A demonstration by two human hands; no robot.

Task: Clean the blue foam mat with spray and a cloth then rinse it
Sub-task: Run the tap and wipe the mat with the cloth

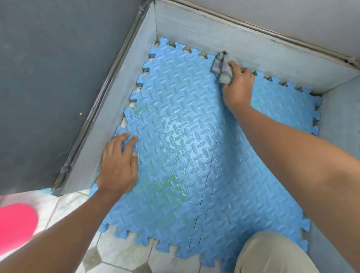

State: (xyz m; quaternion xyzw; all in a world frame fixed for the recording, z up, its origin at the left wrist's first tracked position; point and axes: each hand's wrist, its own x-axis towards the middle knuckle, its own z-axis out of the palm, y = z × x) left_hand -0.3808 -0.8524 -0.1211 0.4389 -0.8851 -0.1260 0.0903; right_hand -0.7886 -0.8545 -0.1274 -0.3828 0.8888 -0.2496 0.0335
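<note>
Blue foam mat (196, 156) lies in the tiled floor (118, 261) corner against low grey walls (253, 42), wet mid-surface. Right hand (237, 87) clenches the cloth (221, 66) at the mat's far edge; left hand (119, 159) lies flat and empty on its left edge. Risk: hard wiping may part the interlocking seams or slide the slick mat.

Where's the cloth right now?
In the head view the cloth is bunched in the right hand, pressed on the far edge of the blue foam mat, next to the grey wall.
</note>
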